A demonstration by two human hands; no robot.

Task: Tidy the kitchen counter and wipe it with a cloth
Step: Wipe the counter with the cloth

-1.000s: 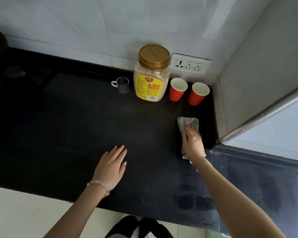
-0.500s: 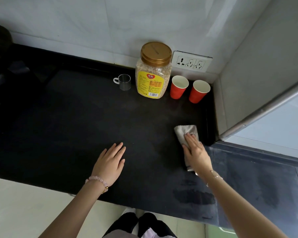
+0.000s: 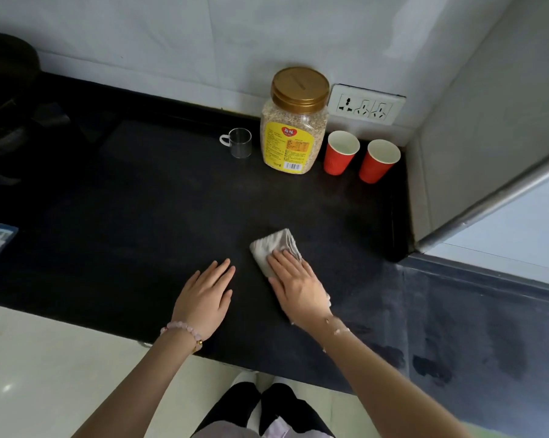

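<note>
Right hand presses cloth flat, fingers straight; left hand rests flat on counter, holding nothing. Best: even pressure, overlapping strokes, stopping short of jar and cups.

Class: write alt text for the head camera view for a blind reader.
A person's right hand presses a folded grey cloth on a black counter; the left hand rests flat beside it. A gold-lidded jar and two red paper cups stand behind.
</note>
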